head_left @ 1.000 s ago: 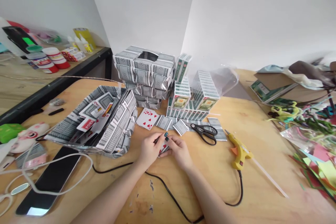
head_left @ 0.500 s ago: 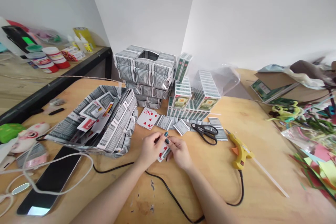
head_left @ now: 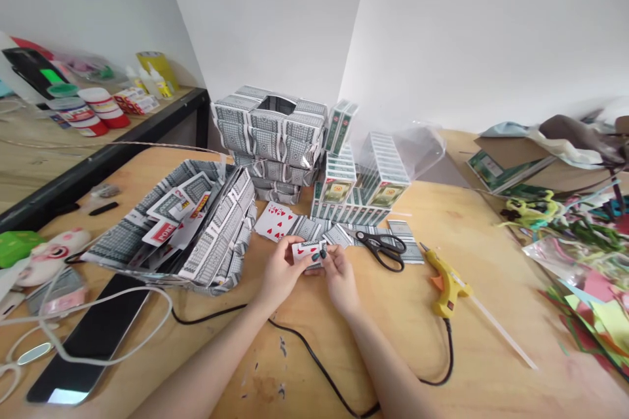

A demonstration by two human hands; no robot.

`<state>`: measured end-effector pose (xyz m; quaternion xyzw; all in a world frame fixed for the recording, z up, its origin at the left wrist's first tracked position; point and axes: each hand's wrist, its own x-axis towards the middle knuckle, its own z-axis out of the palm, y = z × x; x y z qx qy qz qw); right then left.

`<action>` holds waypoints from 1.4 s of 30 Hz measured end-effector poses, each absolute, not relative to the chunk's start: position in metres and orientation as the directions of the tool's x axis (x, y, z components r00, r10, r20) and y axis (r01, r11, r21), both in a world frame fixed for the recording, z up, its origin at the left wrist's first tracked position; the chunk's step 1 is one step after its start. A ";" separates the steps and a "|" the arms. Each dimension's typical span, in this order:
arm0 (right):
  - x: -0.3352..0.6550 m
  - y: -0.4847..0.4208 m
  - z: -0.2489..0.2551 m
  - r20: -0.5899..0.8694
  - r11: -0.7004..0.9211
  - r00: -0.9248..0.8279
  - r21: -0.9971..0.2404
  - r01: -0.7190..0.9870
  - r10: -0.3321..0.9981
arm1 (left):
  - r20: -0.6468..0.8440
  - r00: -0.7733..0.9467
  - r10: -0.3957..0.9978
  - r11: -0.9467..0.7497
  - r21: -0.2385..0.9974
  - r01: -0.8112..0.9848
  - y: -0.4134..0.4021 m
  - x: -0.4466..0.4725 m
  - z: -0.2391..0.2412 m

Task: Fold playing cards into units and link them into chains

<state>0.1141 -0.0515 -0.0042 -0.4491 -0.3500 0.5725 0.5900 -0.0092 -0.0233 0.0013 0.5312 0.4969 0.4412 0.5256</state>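
The heart-suit playing card (head_left: pixel 301 251) has risen and turned from its slanted pose to lie nearly crosswise, just below the frame's centre. The left hand (head_left: pixel 280 270) grips its left side; the right hand (head_left: pixel 340 275) pinches its right end. The turn suggests its folding is under way.

1. Playing card (head_left: pixel 303 251), frame centre: white with red heart pips.
2. Basket (head_left: pixel 211 260), left of centre: grey-and-white patterned exterior.
3. Scissors (head_left: pixel 374 242), right of centre: black handles.
4. Glue gun (head_left: pixel 446 301), centre right: yellow, orange trigger (head_left: pixel 437 282).
5. Tabletop (head_left: pixel 403 314), lower frame: light-brown wood grain.
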 end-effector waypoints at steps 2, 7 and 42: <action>0.113 -0.052 -0.006 -0.106 -0.064 0.109 -0.940 -0.335 0.988 | -0.044 0.083 0.996 0.037 0.996 0.084 -0.023 -0.009 -0.001; 0.115 -0.053 -0.010 -0.046 -0.022 0.150 -0.987 -0.157 0.988 | -0.066 0.048 0.997 0.058 0.988 0.140 -0.022 -0.012 0.006; 0.113 -0.057 0.011 -0.147 -0.230 -0.234 -0.895 -0.382 0.961 | -0.034 0.040 0.999 0.028 0.989 0.142 -0.025 -0.014 0.005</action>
